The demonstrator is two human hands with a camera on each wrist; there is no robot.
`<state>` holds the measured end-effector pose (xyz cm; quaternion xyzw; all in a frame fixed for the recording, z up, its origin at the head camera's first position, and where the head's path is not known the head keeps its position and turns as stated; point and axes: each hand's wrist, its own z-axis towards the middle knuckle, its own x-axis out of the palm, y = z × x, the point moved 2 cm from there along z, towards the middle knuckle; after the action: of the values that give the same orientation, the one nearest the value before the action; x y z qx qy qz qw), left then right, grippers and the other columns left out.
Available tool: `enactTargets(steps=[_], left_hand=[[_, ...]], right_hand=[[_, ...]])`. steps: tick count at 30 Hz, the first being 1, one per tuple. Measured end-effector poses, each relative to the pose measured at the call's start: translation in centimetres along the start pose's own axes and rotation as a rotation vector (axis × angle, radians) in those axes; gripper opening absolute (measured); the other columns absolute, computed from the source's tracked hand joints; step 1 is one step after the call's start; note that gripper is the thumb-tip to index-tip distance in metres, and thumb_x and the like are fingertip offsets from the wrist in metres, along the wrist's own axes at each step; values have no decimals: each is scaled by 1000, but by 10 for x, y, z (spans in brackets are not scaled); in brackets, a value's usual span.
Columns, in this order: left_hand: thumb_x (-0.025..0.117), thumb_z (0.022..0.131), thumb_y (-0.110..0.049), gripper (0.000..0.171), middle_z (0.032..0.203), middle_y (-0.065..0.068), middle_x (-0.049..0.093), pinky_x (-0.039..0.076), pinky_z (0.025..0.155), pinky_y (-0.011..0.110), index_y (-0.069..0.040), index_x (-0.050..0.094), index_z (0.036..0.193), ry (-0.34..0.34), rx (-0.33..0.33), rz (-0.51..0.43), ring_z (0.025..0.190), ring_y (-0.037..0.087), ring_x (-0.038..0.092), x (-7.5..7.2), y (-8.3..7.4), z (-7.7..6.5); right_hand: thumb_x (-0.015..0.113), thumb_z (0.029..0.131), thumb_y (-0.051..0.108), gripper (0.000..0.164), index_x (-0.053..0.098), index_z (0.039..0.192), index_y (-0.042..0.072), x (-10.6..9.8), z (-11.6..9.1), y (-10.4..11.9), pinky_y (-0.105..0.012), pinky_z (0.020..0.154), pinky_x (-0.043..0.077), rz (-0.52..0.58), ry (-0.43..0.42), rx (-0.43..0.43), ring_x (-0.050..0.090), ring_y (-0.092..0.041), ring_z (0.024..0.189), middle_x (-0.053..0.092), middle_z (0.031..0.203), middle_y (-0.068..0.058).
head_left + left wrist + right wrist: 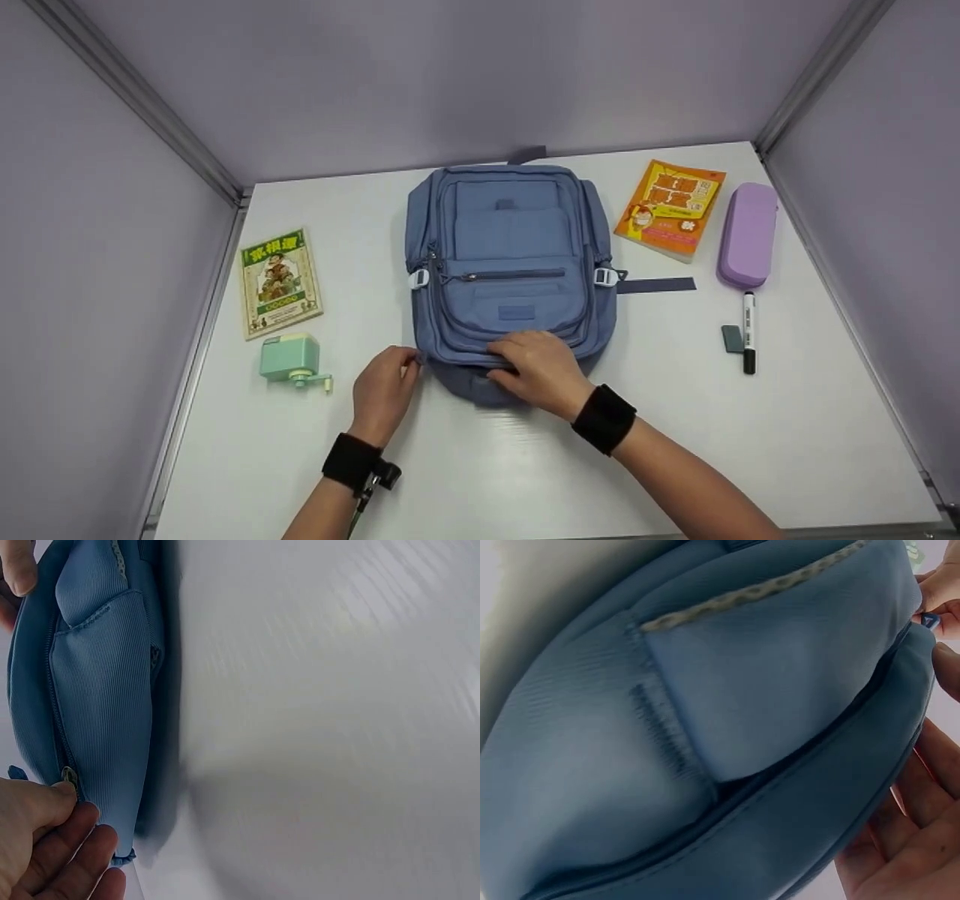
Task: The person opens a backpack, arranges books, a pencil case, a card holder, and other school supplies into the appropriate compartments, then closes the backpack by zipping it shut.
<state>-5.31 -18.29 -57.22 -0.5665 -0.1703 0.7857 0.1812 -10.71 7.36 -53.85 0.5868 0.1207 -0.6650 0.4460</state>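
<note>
A blue backpack [517,232] lies front side up on the white table. At its lower left corner my left hand [384,390] pinches a zipper pull [70,775] between thumb and forefinger; in the left wrist view the zipper track [56,701] runs along the bag's bottom side. My right hand [544,371] grips the bottom rim of the front section, fingers on the front face and thumb beneath. Seen from the right wrist, the right hand's fingers [915,817] lie against the front panel, beside a gap along the zipper line.
To the left are a green-bordered book [281,283] and a mint hand-crank sharpener [292,358]. On the right lie an orange book [671,210], a purple pencil case [750,234], a marker [749,330] and a dark green eraser-like block [732,339]. A strap [656,285] sticks out rightward.
</note>
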Motion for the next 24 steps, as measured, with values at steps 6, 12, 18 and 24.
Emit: enactTargets(steps=[6, 12, 18, 24], left_hand=[[75, 91, -6, 10, 91, 2, 72, 56, 70, 36, -10, 76, 100, 5, -7, 7, 83, 19, 69, 1, 1, 0], [76, 91, -7, 10, 92, 2, 72, 56, 70, 36, -10, 76, 100, -4, 3, 13, 84, 18, 69, 2, 1, -1], [77, 90, -7, 10, 90, 1, 72, 56, 70, 36, -10, 77, 99, -6, -16, 15, 83, 18, 69, 2, 3, -1], [77, 90, -8, 8, 90, 2, 72, 56, 70, 37, -10, 77, 98, -9, -22, 4, 83, 19, 69, 1, 5, 2]], right_hand=[[76, 94, 34, 35, 74, 121, 13, 5, 3, 3, -43, 92, 53, -19, 18, -12, 67, -22, 110, 73, 117, -2], [77, 94, 27, 29, 76, 119, 13, 8, 3, 3, -42, 92, 54, -13, -11, -35, 68, -22, 110, 73, 117, -3], [77, 94, 20, 22, 79, 114, 14, 10, 2, 4, -40, 87, 56, -5, -66, -65, 70, -20, 106, 75, 113, -2], [77, 93, 16, 19, 80, 111, 15, 10, 2, 6, -38, 85, 58, -11, -120, -78, 72, -18, 103, 76, 109, 0]])
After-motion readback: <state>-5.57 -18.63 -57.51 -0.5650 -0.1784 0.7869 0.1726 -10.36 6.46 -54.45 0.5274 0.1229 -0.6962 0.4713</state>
